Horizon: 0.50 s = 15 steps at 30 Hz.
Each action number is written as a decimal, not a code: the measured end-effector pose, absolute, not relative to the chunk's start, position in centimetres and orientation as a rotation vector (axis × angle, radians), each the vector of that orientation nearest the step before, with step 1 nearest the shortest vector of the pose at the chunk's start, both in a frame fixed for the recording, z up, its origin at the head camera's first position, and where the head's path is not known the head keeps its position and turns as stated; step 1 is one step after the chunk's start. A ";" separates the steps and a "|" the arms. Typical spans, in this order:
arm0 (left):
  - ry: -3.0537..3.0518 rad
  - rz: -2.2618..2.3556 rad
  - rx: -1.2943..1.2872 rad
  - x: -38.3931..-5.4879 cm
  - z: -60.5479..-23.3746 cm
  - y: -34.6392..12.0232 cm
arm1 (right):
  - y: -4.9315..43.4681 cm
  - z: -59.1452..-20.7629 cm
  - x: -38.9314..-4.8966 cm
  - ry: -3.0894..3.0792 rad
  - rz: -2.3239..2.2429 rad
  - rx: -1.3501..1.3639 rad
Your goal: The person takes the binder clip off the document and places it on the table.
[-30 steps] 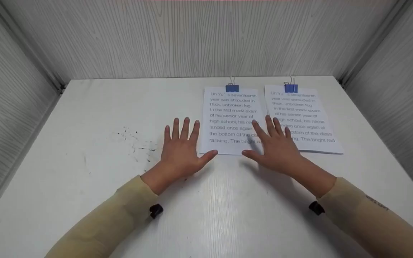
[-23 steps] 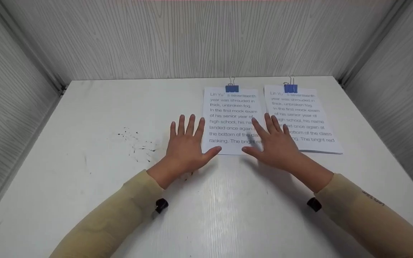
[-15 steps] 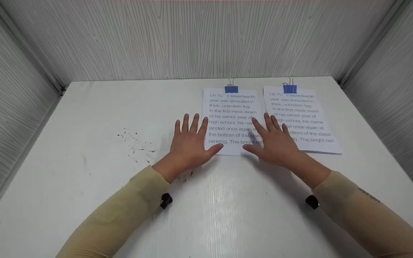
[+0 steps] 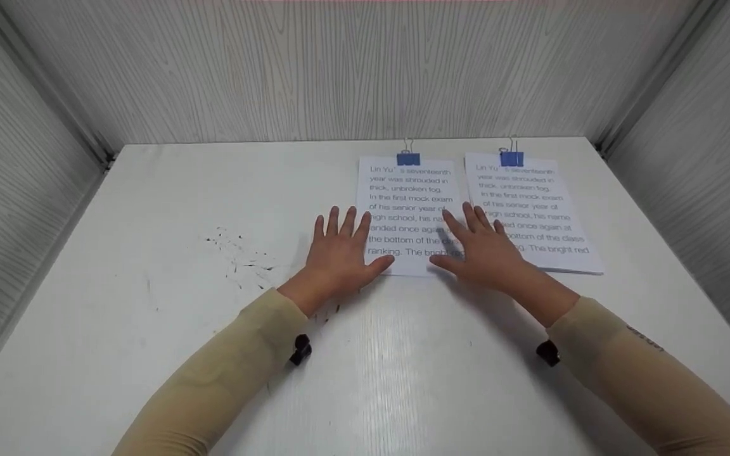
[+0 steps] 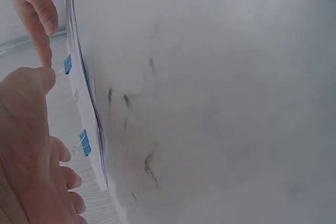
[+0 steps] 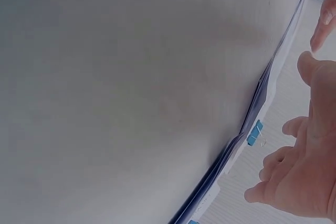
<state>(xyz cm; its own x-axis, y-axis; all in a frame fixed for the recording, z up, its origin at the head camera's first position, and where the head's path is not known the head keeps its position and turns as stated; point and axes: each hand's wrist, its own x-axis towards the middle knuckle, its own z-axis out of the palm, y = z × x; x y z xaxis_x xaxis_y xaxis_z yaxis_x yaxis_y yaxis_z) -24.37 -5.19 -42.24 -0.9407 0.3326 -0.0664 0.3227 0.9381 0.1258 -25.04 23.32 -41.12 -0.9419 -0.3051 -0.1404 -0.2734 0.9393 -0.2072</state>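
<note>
Two stacks of printed paper lie side by side at the back right of the table. The left stack carries a blue binder clip on its top edge; a second blue binder clip grips the right stack. My left hand has its fingers straight and spread, overlapping the left stack's lower left edge. My right hand, fingers spread too, overlaps the facing edges of both stacks and covers some printed words. In both wrist views the palms appear raised above the tabletop, holding nothing.
The white table bears dark smudges left of my left hand. Grey wood-grain panels enclose it at the back and on both sides. A small black device sits under each sleeve cuff.
My left hand has moved right, from beside the left stack to over its edge. My right hand has stayed nearly in place, shifting slightly left. The paper stacks lie as before.
</note>
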 end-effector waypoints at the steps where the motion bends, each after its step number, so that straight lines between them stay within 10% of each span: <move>1: 3.006 0.173 0.509 -24.4 -42.3 -5.2 | 23.3 -41.1 -25.1 2.922 -0.278 -0.440; 15: 2.937 0.232 0.483 -24.6 -42.5 -5.2 | 22.9 -41.5 -25.6 2.878 -0.199 -0.507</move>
<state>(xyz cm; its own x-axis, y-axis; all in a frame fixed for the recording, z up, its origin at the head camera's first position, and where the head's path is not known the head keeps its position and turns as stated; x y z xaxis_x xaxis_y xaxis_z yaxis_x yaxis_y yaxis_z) -24.56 -5.17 -42.47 -0.9358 0.3287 -0.1276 0.3046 0.9358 0.1773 -25.58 22.86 -41.53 -0.9183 -0.3507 -0.1835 -0.3221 0.9316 -0.1686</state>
